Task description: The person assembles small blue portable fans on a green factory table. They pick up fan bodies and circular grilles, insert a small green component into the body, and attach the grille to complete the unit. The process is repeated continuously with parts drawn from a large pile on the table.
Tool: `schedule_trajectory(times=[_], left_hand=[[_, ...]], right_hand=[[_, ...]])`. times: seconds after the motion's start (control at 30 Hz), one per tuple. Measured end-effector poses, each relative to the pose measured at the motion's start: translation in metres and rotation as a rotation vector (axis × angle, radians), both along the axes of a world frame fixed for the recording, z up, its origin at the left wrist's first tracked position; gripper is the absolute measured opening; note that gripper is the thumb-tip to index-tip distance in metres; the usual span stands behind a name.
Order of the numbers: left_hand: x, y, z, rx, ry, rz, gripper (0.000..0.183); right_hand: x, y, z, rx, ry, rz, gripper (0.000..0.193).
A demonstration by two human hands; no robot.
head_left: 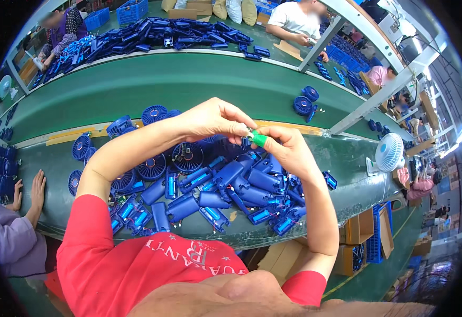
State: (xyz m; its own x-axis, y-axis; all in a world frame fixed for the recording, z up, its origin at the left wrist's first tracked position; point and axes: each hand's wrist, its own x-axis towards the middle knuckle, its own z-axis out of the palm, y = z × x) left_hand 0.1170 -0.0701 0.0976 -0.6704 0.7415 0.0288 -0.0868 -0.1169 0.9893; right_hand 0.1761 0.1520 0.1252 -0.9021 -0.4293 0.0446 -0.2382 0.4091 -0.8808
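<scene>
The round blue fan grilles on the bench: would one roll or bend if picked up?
The grilles look like thin, slotted plastic, so probably light and slightly flexible. They lie flat, so are unlikely to roll unless stood on edge. The thin ribs might snap under a hard squeeze.

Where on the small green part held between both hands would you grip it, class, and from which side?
Grip the green part across its bare middle, coming from above. The left hand pinches its upper left end and the right hand its lower right end, so only the short slanted middle stays exposed; a fingertip pinch probably suits something so small.
</scene>
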Motion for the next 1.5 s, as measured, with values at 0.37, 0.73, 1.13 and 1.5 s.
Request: schedule_trajectory(times=[0.37, 0.73, 1.13, 1.5], left_hand=[[-0.012, 0.005, -0.016, 0.069, -0.274, -0.227, 0.020], [-0.008, 0.008, -0.024, 0.072, -0.284, -0.213, 0.020], [-0.027, 0.021, -0.011, 0.062, 0.050, 0.063, 0.014], [-0.158, 0.013, -0.068, -0.462, 0.998, 0.509, 0.029]], right_hand=[[-0.012, 0.006, 0.021, 0.172, -0.057, 0.169, 0.018], [-0.017, 0.008, 0.015, 0.152, -0.167, 0.178, 0.017], [-0.039, 0.010, -0.018, -0.171, -0.055, -0.132, 0.014], [-0.099, 0.049, -0.112, 0.773, 0.263, -0.165, 0.026]])
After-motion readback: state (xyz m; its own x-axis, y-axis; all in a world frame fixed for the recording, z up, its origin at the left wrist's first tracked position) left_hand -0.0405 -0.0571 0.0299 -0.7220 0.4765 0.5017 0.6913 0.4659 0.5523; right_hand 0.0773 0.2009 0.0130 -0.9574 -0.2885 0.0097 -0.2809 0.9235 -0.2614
